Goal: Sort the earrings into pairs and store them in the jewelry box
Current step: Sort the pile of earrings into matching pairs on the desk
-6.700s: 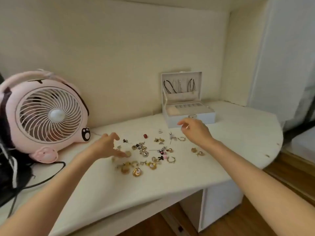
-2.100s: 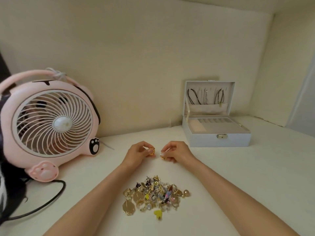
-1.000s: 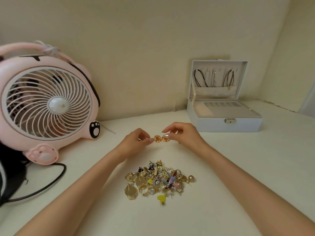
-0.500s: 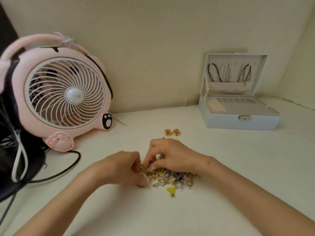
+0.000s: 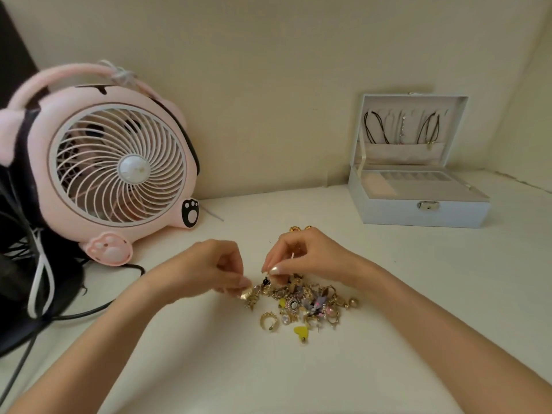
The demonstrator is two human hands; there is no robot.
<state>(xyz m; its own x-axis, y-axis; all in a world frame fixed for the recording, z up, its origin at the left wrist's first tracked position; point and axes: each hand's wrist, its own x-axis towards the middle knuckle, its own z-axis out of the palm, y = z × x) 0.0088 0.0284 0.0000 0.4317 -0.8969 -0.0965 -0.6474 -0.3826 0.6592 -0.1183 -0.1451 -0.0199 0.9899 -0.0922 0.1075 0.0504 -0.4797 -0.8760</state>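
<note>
Middle of counter (image 5: 418, 294), near front edge: earrings (image 5: 307, 303) heaped; likely light, snag-prone, posts bendable. Left hand (image 5: 206, 267) pinches gold piece (image 5: 246, 294) at heap's left; right hand (image 5: 310, 255) pinches dark piece (image 5: 266, 281) atop. Grip bodies, not hooks. Jewelry box (image 5: 418, 210) open, back right.

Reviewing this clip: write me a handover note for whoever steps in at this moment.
Left hand: pinches a gold earring at the pile's left edge.
Right hand: pinches a stud over the pile.
Done: one gold pair lies on the table, beyond the right hand.
Left: pair the pile, then move everything into the open box. No earrings seen in it.
</note>
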